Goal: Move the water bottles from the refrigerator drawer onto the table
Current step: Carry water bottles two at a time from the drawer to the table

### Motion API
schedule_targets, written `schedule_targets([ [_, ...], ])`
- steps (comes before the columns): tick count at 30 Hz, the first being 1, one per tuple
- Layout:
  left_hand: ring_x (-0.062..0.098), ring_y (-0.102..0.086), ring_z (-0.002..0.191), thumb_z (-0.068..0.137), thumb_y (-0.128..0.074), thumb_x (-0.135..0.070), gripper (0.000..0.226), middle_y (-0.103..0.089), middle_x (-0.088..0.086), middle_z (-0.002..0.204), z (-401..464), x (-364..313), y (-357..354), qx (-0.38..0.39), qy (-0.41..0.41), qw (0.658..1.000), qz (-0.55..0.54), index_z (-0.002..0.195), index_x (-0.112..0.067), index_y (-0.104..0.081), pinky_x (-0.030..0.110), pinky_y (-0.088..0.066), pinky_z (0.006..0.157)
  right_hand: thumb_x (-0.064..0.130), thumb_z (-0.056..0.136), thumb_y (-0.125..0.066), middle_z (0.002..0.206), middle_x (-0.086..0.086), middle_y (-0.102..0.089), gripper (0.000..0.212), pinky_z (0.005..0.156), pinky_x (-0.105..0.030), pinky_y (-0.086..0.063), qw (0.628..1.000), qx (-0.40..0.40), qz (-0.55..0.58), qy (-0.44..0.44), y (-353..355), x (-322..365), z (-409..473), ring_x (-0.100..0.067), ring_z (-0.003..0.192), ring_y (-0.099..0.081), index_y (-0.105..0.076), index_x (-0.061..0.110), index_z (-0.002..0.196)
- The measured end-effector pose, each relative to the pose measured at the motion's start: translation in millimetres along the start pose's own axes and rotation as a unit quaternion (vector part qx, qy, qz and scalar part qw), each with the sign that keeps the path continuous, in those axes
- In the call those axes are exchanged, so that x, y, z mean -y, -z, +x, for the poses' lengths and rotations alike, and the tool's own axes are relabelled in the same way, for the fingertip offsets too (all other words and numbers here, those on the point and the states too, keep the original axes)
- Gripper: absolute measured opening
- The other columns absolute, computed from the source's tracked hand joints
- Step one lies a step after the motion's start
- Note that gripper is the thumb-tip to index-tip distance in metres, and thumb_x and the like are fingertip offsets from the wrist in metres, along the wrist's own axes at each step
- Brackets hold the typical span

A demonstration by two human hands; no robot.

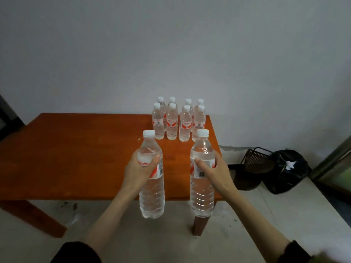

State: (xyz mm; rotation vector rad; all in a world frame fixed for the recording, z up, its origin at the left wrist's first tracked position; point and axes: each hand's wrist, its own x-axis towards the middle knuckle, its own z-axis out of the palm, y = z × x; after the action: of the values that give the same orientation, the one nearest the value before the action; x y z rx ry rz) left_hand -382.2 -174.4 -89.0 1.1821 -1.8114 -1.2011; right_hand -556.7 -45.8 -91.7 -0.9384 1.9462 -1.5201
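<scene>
My left hand [139, 170] grips a clear water bottle [152, 192] with a white cap and a red and white label, held upright above the near edge of the orange wooden table [76, 158]. My right hand [214, 171] grips a second bottle [202, 194] of the same kind, upright over the table's near right corner. Several more such bottles [178, 120] stand in two rows at the table's far right, against the wall. The refrigerator drawer is out of view.
A black wire basket [254, 162] and a black rubbish bag [286, 171] sit on the floor to the right of the table. A dark frame [334, 154] leans at the far right edge. The table's legs [200, 224] stand on a pale floor.
</scene>
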Motion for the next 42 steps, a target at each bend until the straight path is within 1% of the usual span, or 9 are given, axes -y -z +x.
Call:
schedule_targets([
  [3,0.002,-0.056,0.084,0.078,-0.065,-0.044,0.045,-0.056,-0.016,0.099,48.4,7.7,-4.5,0.005,0.013,1.0,0.003,0.116,-0.028,-0.049,0.019,-0.044,0.065,0.047,0.073,-0.071,0.097,0.031,-0.053,0.039,0.063,-0.009,-0.041,1.0,0.008,-0.01,0.002,-17.1,-3.9,46.6,0.006,0.085,-0.057,-0.043,0.05,0.101],
  [5,0.008,-0.059,0.092,0.077,-0.068,-0.042,0.049,-0.058,-0.013,0.105,81.3,15.7,-9.7,0.019,0.025,1.0,0.001,0.12,-0.028,-0.048,0.024,-0.048,0.073,0.044,0.071,-0.074,0.099,0.027,-0.055,0.043,0.065,-0.011,-0.043,1.0,0.015,-0.016,-0.006,-29.4,-10.2,78.7,0.003,0.09,-0.058,-0.043,0.049,0.101],
  [11,0.022,-0.051,0.121,0.073,-0.074,-0.037,0.081,-0.049,0.001,0.137,181.6,43.9,-30.5,0.059,0.046,0.996,0.041,0.139,-0.02,-0.031,0.038,-0.046,0.09,0.033,0.067,-0.079,0.122,0.014,-0.051,0.072,0.093,-0.036,-0.045,0.999,0.016,-0.039,-0.033,-73.3,-37.9,174.2,-0.007,0.111,-0.048,-0.038,0.037,0.126],
  [15,0.021,-0.052,0.119,0.071,-0.076,-0.035,0.084,-0.048,0.001,0.138,238.2,58.9,-41.5,0.095,0.054,0.993,0.041,0.138,-0.022,-0.028,0.031,-0.044,0.085,0.028,0.068,-0.08,0.117,0.026,-0.048,0.079,0.076,-0.009,-0.045,0.997,0.031,-0.06,-0.048,-97.1,-53.9,226.0,0.004,0.104,-0.047,-0.034,0.039,0.13],
  [17,0.023,-0.052,0.121,0.071,-0.076,-0.036,0.085,-0.047,0.002,0.139,260.0,62.5,-48.4,0.101,0.061,0.992,0.047,0.138,-0.022,-0.026,0.034,-0.046,0.089,0.03,0.067,-0.081,0.115,0.028,-0.048,0.078,0.069,-0.005,-0.042,0.996,0.028,-0.069,-0.05,-103.7,-59.7,246.8,0.008,0.101,-0.048,-0.035,0.04,0.13],
  [23,0.025,-0.054,0.118,0.069,-0.077,-0.04,0.087,-0.049,0.004,0.137,300.0,74.4,-63.7,0.115,0.036,0.99,0.078,0.137,-0.023,-0.025,0.04,-0.048,0.091,0.038,0.062,-0.08,0.13,0.01,-0.042,0.077,0.099,-0.03,-0.04,0.987,0.039,-0.146,-0.05,-114.9,-78.4,287.8,-0.01,0.116,-0.045,-0.04,0.04,0.128],
  [30,0.019,-0.049,0.121,0.066,-0.08,-0.036,0.087,-0.047,0.0,0.136,306.5,84.2,-80.7,0.101,0.018,0.993,0.063,0.134,-0.029,-0.026,0.029,-0.041,0.09,0.034,0.065,-0.082,0.135,0.007,-0.042,0.08,0.103,-0.034,-0.038,0.989,0.052,-0.123,-0.065,-120.8,-88.1,306.2,-0.011,0.119,-0.042,-0.039,0.037,0.133],
  [38,0.016,-0.04,0.123,0.064,-0.082,-0.033,0.088,-0.034,0.004,0.137,313.1,91.2,-90.0,0.056,0.021,0.994,0.09,0.136,-0.019,-0.033,0.025,-0.032,0.095,0.032,0.068,-0.08,0.136,0.0,-0.035,0.082,0.11,-0.044,-0.032,0.99,0.057,-0.107,-0.076,-125.0,-86.5,314.4,-0.02,0.127,-0.034,-0.034,0.041,0.136],
  [42,0.019,-0.039,0.125,0.065,-0.081,-0.034,0.088,-0.032,0.007,0.138,317.8,87.4,-90.9,0.066,0.026,0.991,0.113,0.137,-0.018,-0.032,0.027,-0.032,0.093,0.029,0.07,-0.079,0.142,0.0,-0.035,0.083,0.108,-0.046,-0.037,0.992,0.037,-0.094,-0.078,-132.8,-83.1,313.2,-0.02,0.13,-0.037,-0.033,0.03,0.139],
])
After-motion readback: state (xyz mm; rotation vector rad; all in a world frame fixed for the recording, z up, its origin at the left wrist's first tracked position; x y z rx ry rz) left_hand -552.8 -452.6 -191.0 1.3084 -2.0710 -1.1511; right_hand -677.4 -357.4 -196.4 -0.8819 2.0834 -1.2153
